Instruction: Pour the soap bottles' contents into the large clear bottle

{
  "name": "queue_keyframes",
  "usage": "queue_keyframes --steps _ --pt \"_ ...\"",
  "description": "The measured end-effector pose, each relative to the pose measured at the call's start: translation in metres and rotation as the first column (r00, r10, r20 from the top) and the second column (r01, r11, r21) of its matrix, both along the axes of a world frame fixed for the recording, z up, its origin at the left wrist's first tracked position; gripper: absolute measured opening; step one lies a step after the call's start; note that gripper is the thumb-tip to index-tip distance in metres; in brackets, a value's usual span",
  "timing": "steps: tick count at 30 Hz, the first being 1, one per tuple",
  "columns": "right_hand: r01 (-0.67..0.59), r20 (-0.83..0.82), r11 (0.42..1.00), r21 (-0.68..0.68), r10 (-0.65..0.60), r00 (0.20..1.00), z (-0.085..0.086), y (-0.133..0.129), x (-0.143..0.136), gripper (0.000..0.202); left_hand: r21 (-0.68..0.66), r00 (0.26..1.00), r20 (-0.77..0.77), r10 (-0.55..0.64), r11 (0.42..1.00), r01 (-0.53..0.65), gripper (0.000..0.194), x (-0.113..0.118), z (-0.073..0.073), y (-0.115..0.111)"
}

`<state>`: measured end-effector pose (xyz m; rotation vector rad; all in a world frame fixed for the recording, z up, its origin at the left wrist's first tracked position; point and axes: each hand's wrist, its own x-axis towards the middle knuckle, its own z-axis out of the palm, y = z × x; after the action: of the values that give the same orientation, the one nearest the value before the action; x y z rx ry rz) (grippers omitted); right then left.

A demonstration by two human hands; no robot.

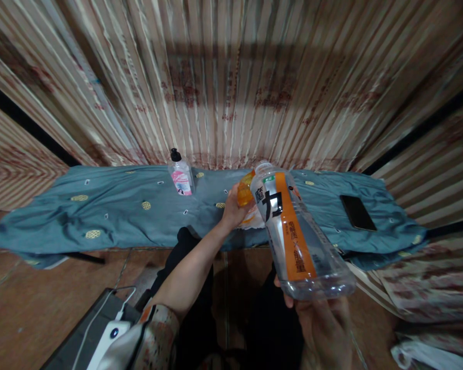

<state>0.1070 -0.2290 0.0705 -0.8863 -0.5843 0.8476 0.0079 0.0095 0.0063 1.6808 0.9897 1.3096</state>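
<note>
You have two hands: a left hand [234, 209] and a right hand [323, 325]. You see two clear bottles, one pink-labelled bottle [182, 179] left and one orange-labelled bottle [293, 234] right; one amber object [245, 193]; one cloth [119, 205]; one phone [358, 212] right; one cable [120, 312] near left.

Clear orange-labelled bottle [293, 226], tilted, mouth pointing away; translucent amber object [245, 192] near its neck

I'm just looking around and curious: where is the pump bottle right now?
In the head view, the pump bottle stands on the teal cloth, left of the left hand and in front of the curtain.
</note>
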Motion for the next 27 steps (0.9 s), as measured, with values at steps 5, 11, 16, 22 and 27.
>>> queue_keyframes --steps 5,11,16,22,27 --pt "0.008 -0.008 0.999 -0.037 -0.009 1.0 -0.0006 -0.0007 -0.0001 0.025 -0.019 1.0 0.017 0.002 1.0 -0.002 0.054 0.0003 0.0027 -0.0014" --pt "0.012 0.033 1.0 -0.027 -0.012 0.999 0.001 -0.001 -0.0007 0.025 -0.032 1.0 0.009 -0.001 0.999 0.001 0.058 -0.0004 0.0044 -0.0024" --pt "-0.005 0.026 1.0 -0.019 0.005 1.0 0.0004 -0.0018 -0.0006 0.022 -0.008 1.0 0.005 -0.001 1.0 0.001 0.056 -0.0001 0.0 0.0008" --pt "-0.002 0.029 1.0 -0.03 0.003 1.0 -0.0002 -0.0025 0.0003 0.023 0.006 1.0 -0.007 0.009 1.0 -0.009 0.054 0.001 -0.0046 0.0036" --pt "-0.028 0.04 0.999 -0.025 0.029 0.999 0.002 -0.002 0.0011 0.024 0.011 1.0 -0.017 0.02 1.0 -0.02 0.055 0.0008 -0.0023 0.0024"
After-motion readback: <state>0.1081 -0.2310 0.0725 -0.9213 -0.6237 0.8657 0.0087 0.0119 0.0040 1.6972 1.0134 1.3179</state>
